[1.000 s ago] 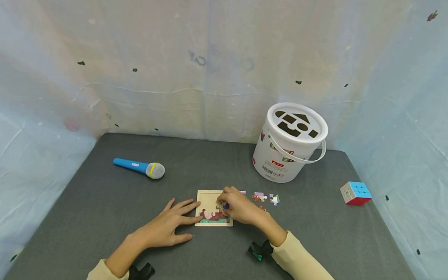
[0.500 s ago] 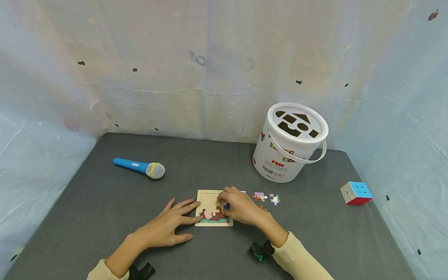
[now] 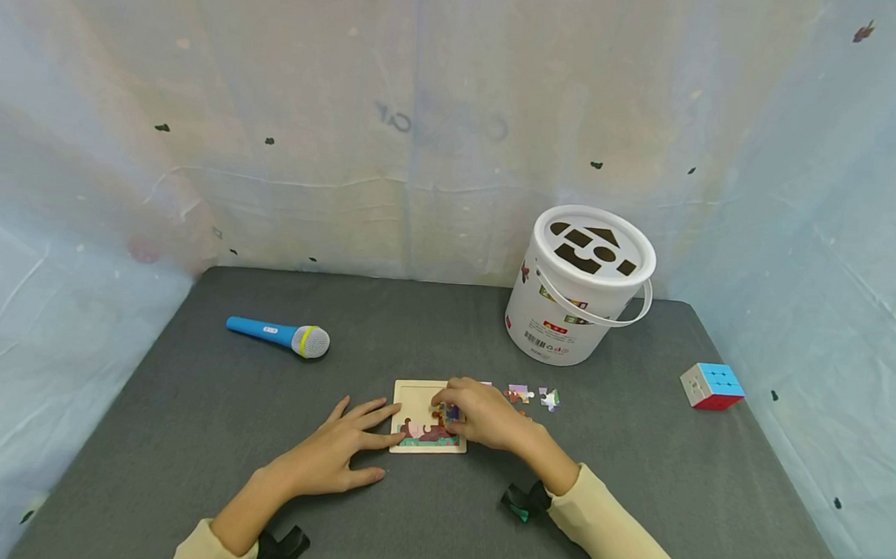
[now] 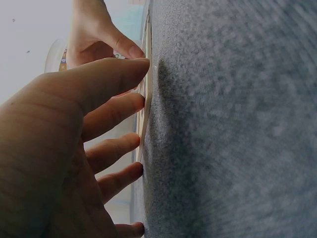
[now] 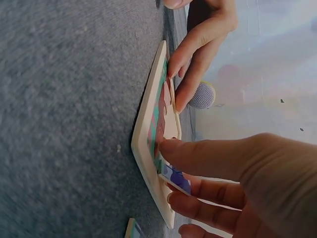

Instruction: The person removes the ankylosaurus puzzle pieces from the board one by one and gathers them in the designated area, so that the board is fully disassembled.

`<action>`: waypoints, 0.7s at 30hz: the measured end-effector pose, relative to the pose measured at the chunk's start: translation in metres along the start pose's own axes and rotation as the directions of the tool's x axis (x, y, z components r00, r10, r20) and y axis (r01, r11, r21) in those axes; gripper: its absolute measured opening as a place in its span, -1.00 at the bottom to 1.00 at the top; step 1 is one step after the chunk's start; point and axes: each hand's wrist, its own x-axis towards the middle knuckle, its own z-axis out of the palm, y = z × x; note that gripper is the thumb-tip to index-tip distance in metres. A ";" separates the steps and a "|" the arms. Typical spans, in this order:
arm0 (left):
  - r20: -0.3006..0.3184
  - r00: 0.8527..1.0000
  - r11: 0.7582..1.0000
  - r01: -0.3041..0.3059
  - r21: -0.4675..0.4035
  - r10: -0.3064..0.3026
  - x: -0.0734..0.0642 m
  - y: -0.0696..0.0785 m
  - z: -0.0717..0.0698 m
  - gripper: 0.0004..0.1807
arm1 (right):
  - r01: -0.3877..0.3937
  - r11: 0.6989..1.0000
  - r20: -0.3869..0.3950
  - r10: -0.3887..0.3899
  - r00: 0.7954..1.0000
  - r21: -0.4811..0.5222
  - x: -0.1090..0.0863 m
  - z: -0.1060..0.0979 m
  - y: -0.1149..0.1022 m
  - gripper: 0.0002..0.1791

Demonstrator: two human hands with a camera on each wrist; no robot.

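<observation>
A wooden jigsaw tray (image 3: 416, 390) lies flat on the table, with brown and green picture pieces fitted along its near side. My left hand (image 3: 328, 453) is spread out, its fingertips resting on the tray's left edge. My right hand (image 3: 487, 415) is over the tray's right side. In the right wrist view, its thumb and fingers hold a purple-blue puzzle piece (image 5: 177, 178), tilted over the tray. The right thumb's tip is close to the fitted pieces. From the head view, the right hand hides part of the tray and the piece.
Loose puzzle pieces (image 3: 520, 393) lie right of the tray, another piece (image 3: 549, 399) beside them. Behind stands a white bucket (image 3: 566, 318) with a shape-sorter lid. A blue toy microphone (image 3: 276, 334) lies at the left, a puzzle cube (image 3: 712, 386) at the right edge.
My right hand's fingertips have shifted slightly over the tray, and more of the purple-blue piece shows beneath them. My left hand has stayed where it was.
</observation>
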 end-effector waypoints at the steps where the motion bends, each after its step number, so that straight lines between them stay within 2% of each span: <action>1: 0.001 1.000 1.000 0.001 -0.001 -0.001 0.000 0.000 0.000 -0.41 | 0.008 1.000 -0.002 -0.008 1.000 0.002 0.000 0.000 0.000 -0.68; 9: 0.010 1.000 1.000 0.008 -0.006 -0.008 0.000 0.000 0.000 -0.40 | 0.053 0.998 -0.031 -0.052 0.998 0.033 -0.002 0.000 0.002 -0.78; 17: 0.014 1.000 1.000 0.016 -0.008 -0.016 0.000 -0.001 0.000 -0.40 | 0.069 0.998 -0.055 -0.068 0.996 0.015 -0.003 0.002 0.003 -0.56; 21: 0.012 1.000 1.000 0.015 -0.010 -0.015 0.000 -0.001 0.001 -0.40 | 0.071 0.998 -0.058 -0.071 0.996 -0.002 -0.004 0.001 0.002 -0.57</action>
